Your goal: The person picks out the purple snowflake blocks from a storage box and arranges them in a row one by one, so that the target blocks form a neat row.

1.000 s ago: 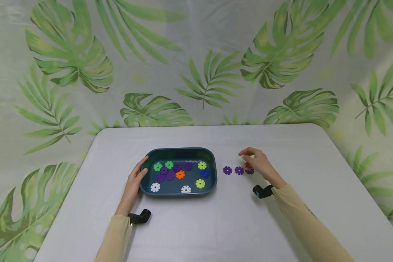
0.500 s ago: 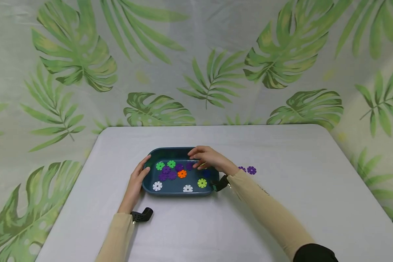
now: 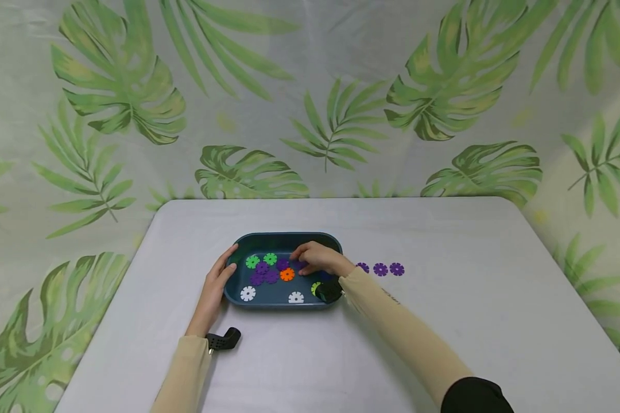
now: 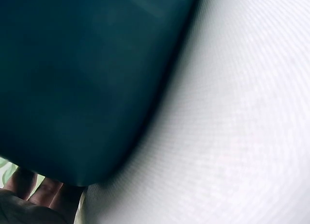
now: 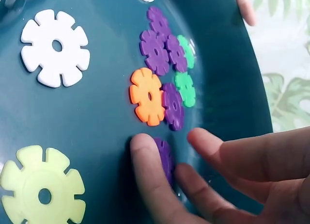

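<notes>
A dark teal tray [image 3: 284, 306] holds several flower-shaped plastic discs. My left hand [image 3: 214, 289] grips its left end, thumb at the rim and fingers along the outer wall; the left wrist view shows those fingers [image 4: 48, 192] against the tray. Inside the tray, my right hand [image 3: 320, 258] reaches over a purple disc [image 5: 165, 158]. Its thumb and fingers are spread around that disc, partly covering it, without a visible pinch. Beside it lie an orange disc [image 5: 147, 96], other purple discs [image 5: 155, 52] and two green discs [image 5: 185, 88].
White discs [image 3: 247, 293] and a yellow-green disc [image 5: 43, 187] lie nearer the tray's front. Three purple discs [image 3: 380, 269] form a row on the white table [image 3: 444, 321] right of the tray. A leaf-patterned cloth [image 3: 330, 115] hangs behind.
My right hand has moved left from the purple row into the tray and lowered toward a purple disc. The left hand has kept its grip on the tray.
</notes>
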Tool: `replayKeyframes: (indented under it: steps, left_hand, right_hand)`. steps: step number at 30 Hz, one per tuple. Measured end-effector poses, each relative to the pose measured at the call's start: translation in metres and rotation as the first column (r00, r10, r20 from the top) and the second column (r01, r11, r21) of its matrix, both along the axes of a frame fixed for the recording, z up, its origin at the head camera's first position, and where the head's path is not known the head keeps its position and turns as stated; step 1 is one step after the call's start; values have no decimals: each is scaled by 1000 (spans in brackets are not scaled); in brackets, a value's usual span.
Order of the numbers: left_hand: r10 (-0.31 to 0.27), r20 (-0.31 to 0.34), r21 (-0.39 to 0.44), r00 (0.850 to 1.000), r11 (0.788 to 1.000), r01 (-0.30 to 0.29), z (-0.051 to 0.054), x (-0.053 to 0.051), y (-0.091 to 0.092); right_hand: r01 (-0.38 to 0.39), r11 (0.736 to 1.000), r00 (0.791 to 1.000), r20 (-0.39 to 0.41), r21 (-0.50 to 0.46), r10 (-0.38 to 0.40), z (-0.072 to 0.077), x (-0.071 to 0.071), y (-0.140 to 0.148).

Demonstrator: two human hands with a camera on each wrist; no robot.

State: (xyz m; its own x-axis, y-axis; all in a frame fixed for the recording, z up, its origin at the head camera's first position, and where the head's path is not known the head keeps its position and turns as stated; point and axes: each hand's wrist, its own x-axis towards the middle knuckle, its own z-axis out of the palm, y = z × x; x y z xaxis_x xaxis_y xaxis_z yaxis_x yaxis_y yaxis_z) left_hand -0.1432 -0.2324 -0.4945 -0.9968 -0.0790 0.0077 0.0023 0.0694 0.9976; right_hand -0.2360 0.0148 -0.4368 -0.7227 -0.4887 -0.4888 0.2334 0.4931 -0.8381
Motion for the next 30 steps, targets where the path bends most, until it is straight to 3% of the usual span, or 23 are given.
replayKeyframes:
  steps: [11, 17, 20, 25, 30]
  left_hand:
    - [2, -8, -2, 1000, 1000, -2, 0, 0, 0]
    - [-1, -4, -3, 1000, 1000, 1, 1, 1, 1]
    - [-5, 7, 12, 1000, 1000, 5, 8, 3, 3]
    - [-21, 10, 35, 1000, 999, 21, 22, 8, 7]
    - [-12, 15, 19, 1000, 1000, 12, 16, 6, 5]
  right_hand:
    - [-18, 996, 997, -74, 89, 25, -1, 1, -2]
    - [-67, 998, 993, -97, 0, 66, 12, 0, 16]
    - [-87, 993, 991, -109, -82, 78, 22, -3, 38]
    - [-43, 983, 991, -132, -177, 20, 31, -6, 98]
    - [58, 985, 984, -156, -161, -83, 21, -7, 172]
